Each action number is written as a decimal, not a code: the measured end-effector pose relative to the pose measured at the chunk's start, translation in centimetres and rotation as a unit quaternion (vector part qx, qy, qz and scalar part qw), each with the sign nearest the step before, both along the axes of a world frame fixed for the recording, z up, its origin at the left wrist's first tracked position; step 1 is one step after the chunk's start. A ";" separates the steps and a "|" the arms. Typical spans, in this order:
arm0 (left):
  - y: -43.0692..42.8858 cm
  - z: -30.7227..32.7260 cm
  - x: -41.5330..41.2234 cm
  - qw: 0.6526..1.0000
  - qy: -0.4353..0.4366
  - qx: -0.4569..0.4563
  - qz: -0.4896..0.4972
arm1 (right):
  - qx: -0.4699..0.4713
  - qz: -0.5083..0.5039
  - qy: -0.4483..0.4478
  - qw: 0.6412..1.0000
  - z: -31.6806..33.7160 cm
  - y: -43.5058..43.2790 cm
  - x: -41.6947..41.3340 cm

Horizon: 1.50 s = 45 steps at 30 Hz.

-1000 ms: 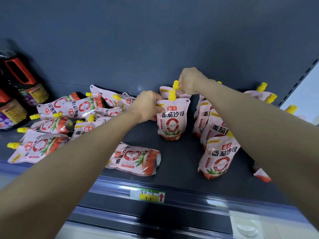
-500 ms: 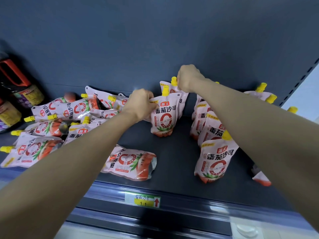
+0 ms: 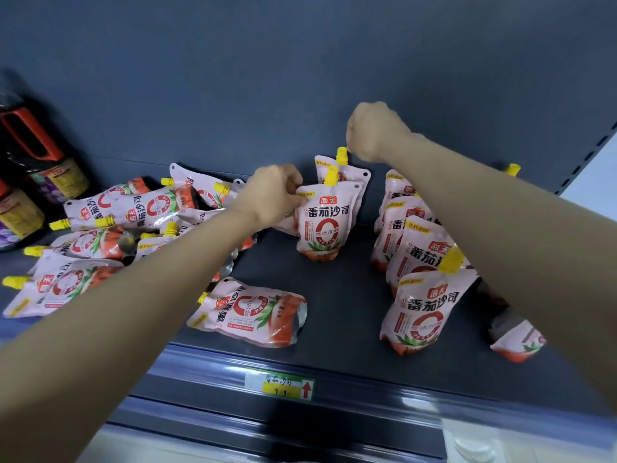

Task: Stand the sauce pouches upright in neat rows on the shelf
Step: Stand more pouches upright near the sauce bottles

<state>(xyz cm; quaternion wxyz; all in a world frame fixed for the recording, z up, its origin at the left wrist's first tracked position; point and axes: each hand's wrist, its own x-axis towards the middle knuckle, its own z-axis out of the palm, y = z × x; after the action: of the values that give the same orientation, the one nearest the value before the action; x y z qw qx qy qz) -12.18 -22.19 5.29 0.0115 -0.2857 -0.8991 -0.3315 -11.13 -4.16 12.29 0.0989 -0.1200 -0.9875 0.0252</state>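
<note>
Pink tomato-sauce pouches with yellow caps fill a dark shelf [image 3: 347, 305]. Two stand upright at mid-back: a front pouch [image 3: 322, 225] and a rear pouch [image 3: 340, 162] right behind it. My left hand [image 3: 272, 193] grips the front pouch's upper left edge. My right hand [image 3: 374, 132] is closed, fingertips pinching the rear pouch's yellow cap. To the right, a row of upright pouches [image 3: 422, 312] runs front to back, partly hidden by my right forearm. One pouch [image 3: 250, 312] lies flat near the front, and a pile of lying pouches [image 3: 100, 212] covers the left.
Dark sauce bottles [image 3: 43, 165] with red handles stand at the far left. Another pouch [image 3: 516, 340] peeks out under my right forearm. A price label [image 3: 278, 385] sits on the shelf's front rail. The grey back panel [image 3: 300, 78] rises close behind the pouches.
Both hands stayed on the two middle pouches, which now stand a little more upright and closer together. My right hand rose slightly over the rear cap. The view shifted a little.
</note>
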 end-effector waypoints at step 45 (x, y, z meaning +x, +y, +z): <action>-21.0 -6.1 -2.2 0.945 -0.179 -0.253 0.108 | -0.100 0.083 -0.393 0.910 -13.0 -19.7 3.3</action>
<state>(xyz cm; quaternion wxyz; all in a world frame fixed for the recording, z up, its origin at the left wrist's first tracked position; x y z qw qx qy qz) -14.36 -43.19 -0.86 -0.1871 -0.1165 -0.9659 -0.1357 -7.82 -23.84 -0.74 -0.3123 -0.0472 -0.9452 0.0830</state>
